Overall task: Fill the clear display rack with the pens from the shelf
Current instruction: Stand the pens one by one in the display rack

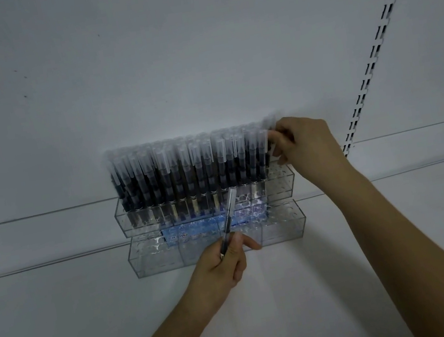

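A clear display rack (152,253) with two tiers stands against the white back panel. Its upper tier holds several upright pens (185,168) with frosted caps and dark barrels; the rightmost holes of that tier are bare. The lower tier holds no pens. My left hand (222,265) grips one pen (229,211) by its lower end, its capped end slanting up in front of the rack. My right hand (304,142) pinches a pen (270,130) at the right end of the upper row, blurred by motion.
A blue printed label (195,227) shows through the rack's middle. A slotted shelf upright (386,32) runs diagonally at the right. Horizontal shelf edges (32,216) cross behind the rack.
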A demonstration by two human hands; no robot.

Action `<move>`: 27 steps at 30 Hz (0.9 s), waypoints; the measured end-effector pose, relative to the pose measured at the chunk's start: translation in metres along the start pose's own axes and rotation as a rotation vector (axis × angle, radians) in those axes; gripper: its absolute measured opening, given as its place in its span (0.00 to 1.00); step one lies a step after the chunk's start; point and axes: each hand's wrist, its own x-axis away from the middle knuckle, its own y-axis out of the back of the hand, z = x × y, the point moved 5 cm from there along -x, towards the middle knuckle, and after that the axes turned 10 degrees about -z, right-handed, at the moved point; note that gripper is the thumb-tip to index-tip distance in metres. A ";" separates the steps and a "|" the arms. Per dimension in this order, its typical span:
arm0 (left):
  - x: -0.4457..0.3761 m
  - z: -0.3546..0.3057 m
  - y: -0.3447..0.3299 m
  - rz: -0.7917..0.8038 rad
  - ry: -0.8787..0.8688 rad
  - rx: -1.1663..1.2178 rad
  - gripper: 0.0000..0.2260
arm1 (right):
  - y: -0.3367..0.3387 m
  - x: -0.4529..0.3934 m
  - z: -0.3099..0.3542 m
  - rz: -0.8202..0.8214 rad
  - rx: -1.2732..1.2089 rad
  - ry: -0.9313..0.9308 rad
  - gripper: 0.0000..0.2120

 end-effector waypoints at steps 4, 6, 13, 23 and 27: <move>0.000 -0.001 0.000 -0.003 0.004 0.009 0.18 | -0.006 0.004 -0.008 0.049 0.022 -0.030 0.14; 0.000 -0.002 0.000 -0.004 0.004 0.007 0.18 | -0.004 0.011 -0.010 0.027 0.057 -0.060 0.14; 0.001 -0.005 0.000 -0.011 0.015 0.008 0.17 | -0.006 0.079 0.038 0.059 -0.298 -0.100 0.12; 0.006 -0.004 -0.003 0.008 -0.057 -0.122 0.07 | 0.015 0.058 0.023 0.006 -0.767 -0.238 0.06; 0.012 -0.007 -0.013 0.095 -0.297 -0.414 0.05 | 0.043 0.030 -0.001 -0.258 -0.621 -0.223 0.08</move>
